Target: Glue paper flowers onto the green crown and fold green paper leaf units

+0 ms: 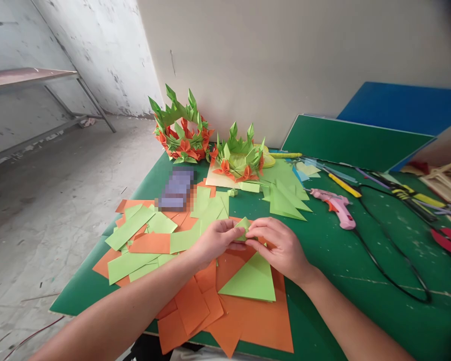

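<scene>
Between the fingertips of both hands is a small folded piece of light green paper (pixel 243 226). My left hand (pixel 220 238) pinches its left side, thumb on top. From the right, the closed fingers of my right hand (pixel 280 244) press on its other edge. Just below lies a green paper triangle (pixel 251 281), on top of orange paper sheets (pixel 263 321). Green and orange paper strips (pixel 150 243) are scattered to the left. Behind the hands stand two folded-paper crowns, a taller one (pixel 184 148) and a lower one (pixel 244 170), both green and orange.
A pink glue gun (pixel 338 206) with a black cord lies to the right, near a yellow-handled cutter (pixel 344 184) and pliers (pixel 417 200). A blurred purple item (pixel 176 189) rests left of centre. Green (pixel 353 140) and blue (pixel 406 108) boards lean at the wall.
</scene>
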`<state>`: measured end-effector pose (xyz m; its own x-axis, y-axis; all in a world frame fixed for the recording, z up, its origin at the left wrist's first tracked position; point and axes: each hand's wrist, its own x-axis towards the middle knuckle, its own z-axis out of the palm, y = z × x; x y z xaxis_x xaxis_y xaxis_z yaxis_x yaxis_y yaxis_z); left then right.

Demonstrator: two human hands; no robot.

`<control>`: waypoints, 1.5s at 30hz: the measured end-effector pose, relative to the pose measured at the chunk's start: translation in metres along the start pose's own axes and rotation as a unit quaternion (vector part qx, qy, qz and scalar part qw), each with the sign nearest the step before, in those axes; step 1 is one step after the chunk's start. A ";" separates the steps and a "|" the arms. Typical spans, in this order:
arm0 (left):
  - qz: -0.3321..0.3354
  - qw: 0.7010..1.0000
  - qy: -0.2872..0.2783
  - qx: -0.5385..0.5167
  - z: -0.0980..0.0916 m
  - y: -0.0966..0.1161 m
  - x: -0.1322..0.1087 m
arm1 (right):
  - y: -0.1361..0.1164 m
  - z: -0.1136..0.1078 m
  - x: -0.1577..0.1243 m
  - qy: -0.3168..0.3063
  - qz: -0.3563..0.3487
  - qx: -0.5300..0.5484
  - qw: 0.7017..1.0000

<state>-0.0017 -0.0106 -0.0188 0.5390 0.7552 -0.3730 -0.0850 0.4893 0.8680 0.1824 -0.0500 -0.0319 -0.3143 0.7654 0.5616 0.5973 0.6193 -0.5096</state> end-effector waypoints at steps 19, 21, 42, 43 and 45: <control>0.016 1.000 -0.003 -0.023 0.004 -0.007 -0.001 | -0.002 0.007 0.004 0.040 0.006 -0.051 0.998; 0.015 0.999 -0.004 -0.038 0.005 -0.007 -0.001 | -0.002 0.008 0.004 0.042 0.003 -0.052 0.998; 0.089 0.996 -0.003 0.011 0.005 -0.008 0.005 | 0.005 0.006 0.002 0.079 0.232 0.302 0.921; 0.093 0.996 0.001 0.013 0.003 -0.009 0.006 | 0.006 0.006 0.002 0.063 0.258 0.323 0.908; 0.104 0.994 0.007 0.020 0.001 -0.010 0.007 | 0.007 0.005 0.002 0.030 0.290 0.338 0.895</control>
<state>0.0036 -0.0101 -0.0300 0.5021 0.8443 -0.1874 -0.1610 0.3041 0.9389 0.1825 -0.0430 -0.0380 -0.0442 0.9942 0.0985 0.0573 0.1010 -0.9932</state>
